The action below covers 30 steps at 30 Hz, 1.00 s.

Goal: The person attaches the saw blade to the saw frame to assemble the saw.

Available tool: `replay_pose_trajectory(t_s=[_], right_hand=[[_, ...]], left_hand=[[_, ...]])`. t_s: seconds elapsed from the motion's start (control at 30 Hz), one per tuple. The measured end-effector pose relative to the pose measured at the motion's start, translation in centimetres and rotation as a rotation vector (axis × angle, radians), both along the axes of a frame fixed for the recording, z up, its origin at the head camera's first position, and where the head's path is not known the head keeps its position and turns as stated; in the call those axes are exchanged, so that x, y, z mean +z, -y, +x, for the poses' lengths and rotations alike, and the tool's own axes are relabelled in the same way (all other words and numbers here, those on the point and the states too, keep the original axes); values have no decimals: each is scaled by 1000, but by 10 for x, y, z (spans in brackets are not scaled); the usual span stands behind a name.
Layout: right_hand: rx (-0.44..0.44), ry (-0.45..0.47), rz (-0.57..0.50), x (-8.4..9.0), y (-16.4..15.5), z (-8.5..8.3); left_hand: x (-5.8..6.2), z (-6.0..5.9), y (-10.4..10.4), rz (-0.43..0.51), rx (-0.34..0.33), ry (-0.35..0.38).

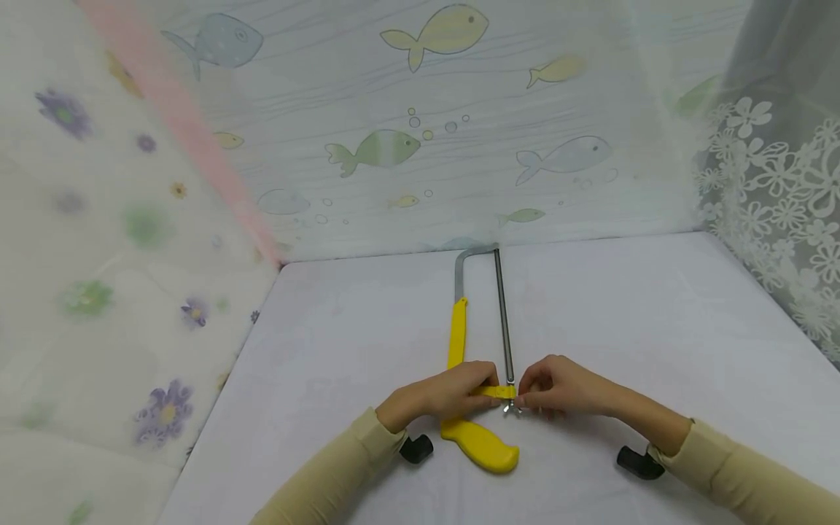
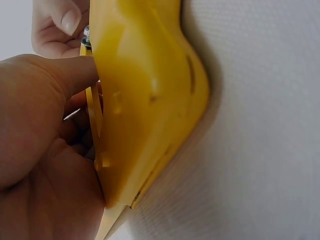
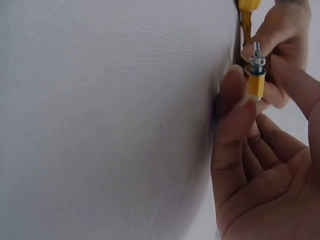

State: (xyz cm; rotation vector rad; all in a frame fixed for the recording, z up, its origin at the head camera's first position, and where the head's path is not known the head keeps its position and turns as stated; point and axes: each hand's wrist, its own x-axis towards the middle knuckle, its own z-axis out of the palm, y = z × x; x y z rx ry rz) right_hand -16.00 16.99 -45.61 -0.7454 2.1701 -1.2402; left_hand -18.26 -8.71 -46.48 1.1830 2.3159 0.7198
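Observation:
A hacksaw with a yellow frame and handle (image 1: 488, 446) lies on the white tabletop, its grey blade (image 1: 503, 313) pointing away from me. My left hand (image 1: 459, 386) grips the frame's lower yellow arm (image 2: 92, 110), thumb on the near side and fingers curled behind. A silver wing nut (image 3: 257, 61) sits at the end of that arm. My right hand (image 1: 564, 386) is just to the right of it, with thumb and fingertips loosely bent on either side of the nut. The nut's wings show uncovered between them.
A white cloth (image 1: 354, 321) covers the table. Fish-patterned fabric (image 1: 387, 149) hangs along the back edge, with flowered fabric (image 1: 164, 412) at the left and lace (image 1: 787, 197) at the right. Black wrist pieces (image 1: 639, 463) protrude by the cuffs.

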Motion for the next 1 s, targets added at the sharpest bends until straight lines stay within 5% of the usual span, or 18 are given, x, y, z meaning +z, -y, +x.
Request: replay_pose_trajectory(t_s=[0.37,0.8,1.0], right_hand=[[55,-43,14,-5,4,1],[97,268,-44,-2,10,6],[72,311,-37,-1,14,6]], left_hand=[[0,0,0,3,-5,-8],[-3,0,0,-6,-7,-30],[-2,0,0,-8,-8,-27]])
